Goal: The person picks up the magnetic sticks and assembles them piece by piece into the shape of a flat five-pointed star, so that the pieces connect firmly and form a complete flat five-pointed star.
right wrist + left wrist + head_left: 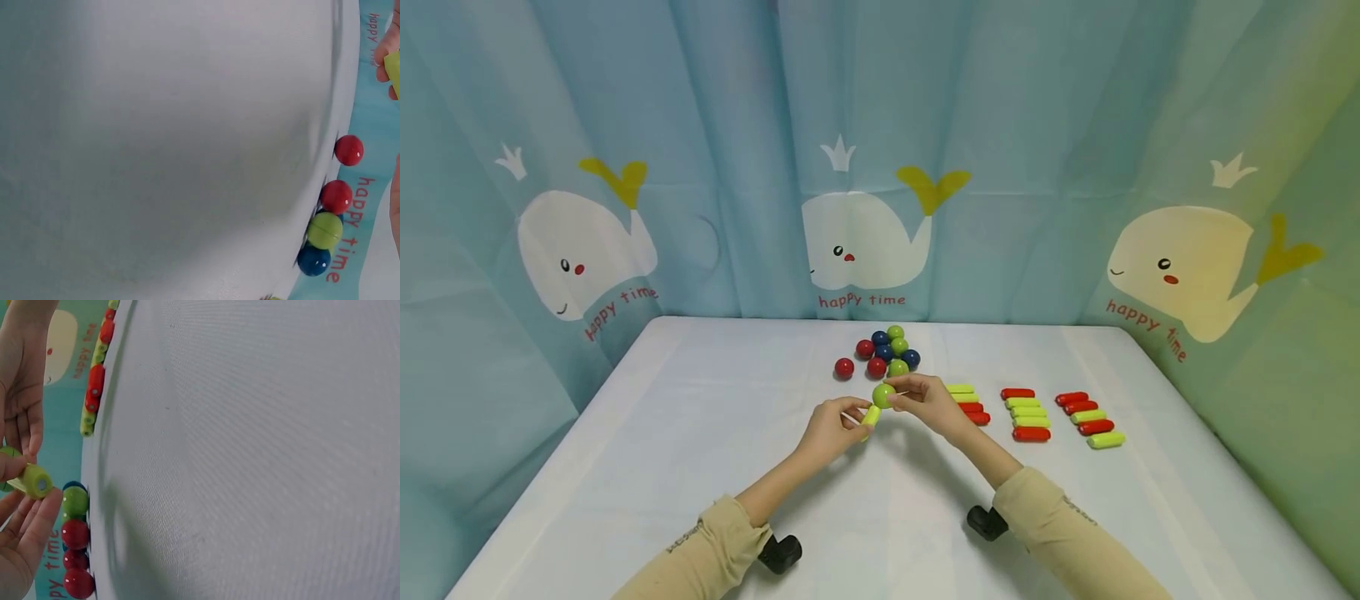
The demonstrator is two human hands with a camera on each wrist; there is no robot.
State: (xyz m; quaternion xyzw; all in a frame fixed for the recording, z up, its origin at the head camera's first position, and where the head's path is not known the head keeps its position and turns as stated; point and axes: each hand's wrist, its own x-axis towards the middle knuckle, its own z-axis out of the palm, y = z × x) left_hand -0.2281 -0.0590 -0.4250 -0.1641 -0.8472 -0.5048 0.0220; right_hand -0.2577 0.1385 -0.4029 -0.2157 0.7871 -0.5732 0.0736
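Over the middle of the table, my left hand (827, 431) pinches a yellow-green rod (871, 417) between thumb and fingers. My right hand (934, 407) holds a green ball (882, 396) by its side with the fingertips. The rod's upper end meets the ball's lower left, or comes very close; the head view does not settle which. In the left wrist view, a round grey spot shows on the near end of the rod (32, 481), and the ball is mostly hidden behind fingers. Only part of the rod (393, 72) enters the right wrist view.
Beyond the hands lies a cluster of red balls (844, 368), blue balls (912, 359) and green balls (896, 332). To the right, red rods (1032, 434) and yellow-green rods (1107, 440) lie in three groups. A whale-printed curtain (737, 167) hangs behind the white table (625, 467).
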